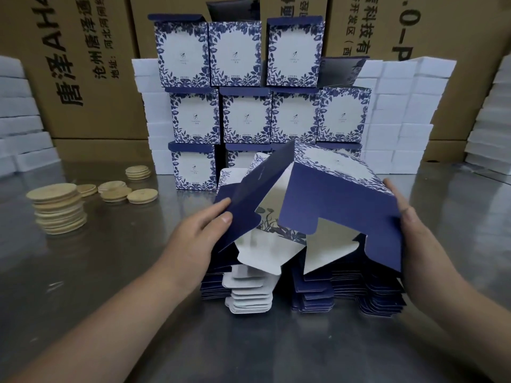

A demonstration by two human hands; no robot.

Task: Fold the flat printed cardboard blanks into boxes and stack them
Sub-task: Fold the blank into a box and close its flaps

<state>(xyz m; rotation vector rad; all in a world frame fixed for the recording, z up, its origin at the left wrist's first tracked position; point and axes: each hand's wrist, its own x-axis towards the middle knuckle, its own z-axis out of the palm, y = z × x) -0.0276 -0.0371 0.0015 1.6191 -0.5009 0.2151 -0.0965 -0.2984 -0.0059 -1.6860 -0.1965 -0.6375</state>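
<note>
I hold a half-opened blue and white floral cardboard blank (329,200) above the table, its bottom flaps hanging loose toward me. My left hand (199,233) pinches the dark blue left flap between thumb and fingers. My right hand (417,233) grips the blank's right side panel. Under it lies a stack of flat blanks (304,291), navy with white flaps. Behind stands a wall of folded floral boxes (246,117), three rows high, with lids up.
The work surface is a shiny metal table (110,272). Round wooden lids (59,214) sit in piles at the left. White foam blocks (398,111) are stacked behind and at both sides. Large brown cartons (91,64) close off the back.
</note>
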